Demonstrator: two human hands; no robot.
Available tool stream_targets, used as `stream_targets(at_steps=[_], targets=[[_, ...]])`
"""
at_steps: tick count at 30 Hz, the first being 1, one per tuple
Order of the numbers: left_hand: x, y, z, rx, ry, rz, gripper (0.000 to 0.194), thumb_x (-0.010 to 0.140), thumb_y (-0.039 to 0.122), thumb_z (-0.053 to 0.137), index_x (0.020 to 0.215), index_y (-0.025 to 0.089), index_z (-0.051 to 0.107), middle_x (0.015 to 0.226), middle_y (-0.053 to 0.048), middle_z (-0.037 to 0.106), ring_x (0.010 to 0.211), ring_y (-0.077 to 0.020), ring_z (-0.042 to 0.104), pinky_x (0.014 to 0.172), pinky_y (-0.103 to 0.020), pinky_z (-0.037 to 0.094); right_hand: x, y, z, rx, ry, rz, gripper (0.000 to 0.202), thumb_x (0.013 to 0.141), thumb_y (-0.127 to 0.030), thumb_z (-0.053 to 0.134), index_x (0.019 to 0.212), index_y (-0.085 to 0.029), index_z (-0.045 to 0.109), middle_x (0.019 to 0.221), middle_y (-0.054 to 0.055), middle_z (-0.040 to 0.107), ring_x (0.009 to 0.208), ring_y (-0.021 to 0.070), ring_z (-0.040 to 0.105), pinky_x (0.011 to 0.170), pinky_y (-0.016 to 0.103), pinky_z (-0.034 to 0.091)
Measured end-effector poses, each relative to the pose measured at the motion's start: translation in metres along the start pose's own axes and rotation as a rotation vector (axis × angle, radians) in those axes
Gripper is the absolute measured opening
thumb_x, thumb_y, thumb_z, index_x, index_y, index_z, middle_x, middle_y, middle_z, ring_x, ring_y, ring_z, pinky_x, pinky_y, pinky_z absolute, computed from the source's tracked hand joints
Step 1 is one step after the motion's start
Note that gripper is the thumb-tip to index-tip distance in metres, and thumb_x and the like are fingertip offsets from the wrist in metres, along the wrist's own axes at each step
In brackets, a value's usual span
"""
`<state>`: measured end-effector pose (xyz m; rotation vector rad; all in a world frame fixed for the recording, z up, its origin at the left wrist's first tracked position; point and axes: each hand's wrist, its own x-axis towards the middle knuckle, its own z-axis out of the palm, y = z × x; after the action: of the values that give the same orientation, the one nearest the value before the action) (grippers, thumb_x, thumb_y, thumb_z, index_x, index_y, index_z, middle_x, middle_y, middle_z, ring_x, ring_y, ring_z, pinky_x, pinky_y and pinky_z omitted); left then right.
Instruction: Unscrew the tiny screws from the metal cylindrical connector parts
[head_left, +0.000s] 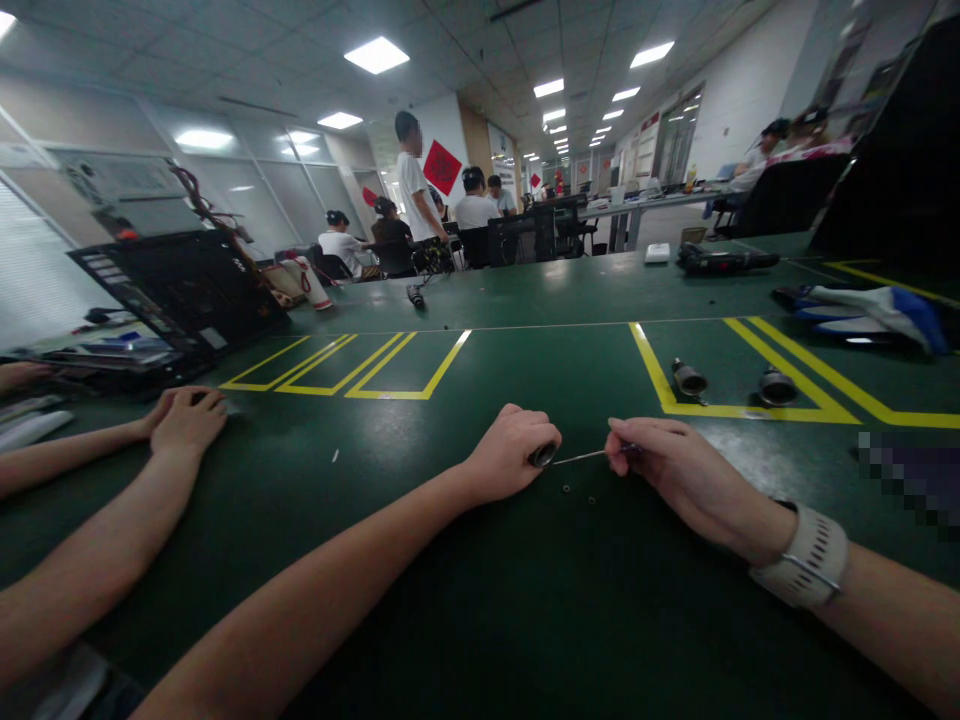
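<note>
My left hand (511,452) is closed around a dark round metal part (543,454), its open end turned toward the right. Between the fingertips of my right hand (660,455) is a thin metal tool (581,459), its tip touching or very close to that part's open end. Two tiny rings, one (566,489) left of the other (592,500), lie on the green table (480,580) just below the tool. Farther back on the right, two metal parts, one (688,378) beside another (777,387), rest within yellow tape lines.
Another person's hands (187,415) rest on the table at the left, near black equipment (191,295). A small metal part (415,296) lies toward the back. Blue-and-white gloves (874,315), a black tool (726,258) and a white box (657,253) are at the back right.
</note>
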<state>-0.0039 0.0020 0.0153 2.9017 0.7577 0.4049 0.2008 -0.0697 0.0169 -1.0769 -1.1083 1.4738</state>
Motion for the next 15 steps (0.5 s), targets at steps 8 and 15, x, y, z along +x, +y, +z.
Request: stream_targets(at_steps=[8, 15], targets=[[-0.0024, -0.0056, 0.0063, -0.165, 0.056, -0.074, 0.005, 0.077, 0.018, 0.054, 0.081, 0.017, 0.053, 0.08, 0.0, 0.059, 0.077, -0.0138, 0.055, 0.079, -0.03, 0.036, 0.0005, 0.0047, -0.0036, 0.096, 0.135, -0.082, 0.029, 0.077, -0.039, 0.06, 0.055, -0.02, 0.059, 0.057, -0.001, 0.05, 0.059, 0.0135, 0.044, 0.064, 0.031, 0.037], [-0.0039, -0.005, 0.0036, -0.335, 0.101, -0.128, 0.009, 0.074, 0.02, 0.06, 0.08, 0.016, 0.055, 0.079, 0.0, 0.06, 0.076, -0.0138, 0.057, 0.076, -0.029, 0.043, -0.0016, 0.0053, 0.0008, -0.002, 0.142, -0.071, 0.03, 0.075, -0.039, 0.062, 0.053, -0.018, 0.059, 0.054, 0.0, 0.051, 0.057, 0.0142, 0.045, 0.06, 0.031, 0.035]])
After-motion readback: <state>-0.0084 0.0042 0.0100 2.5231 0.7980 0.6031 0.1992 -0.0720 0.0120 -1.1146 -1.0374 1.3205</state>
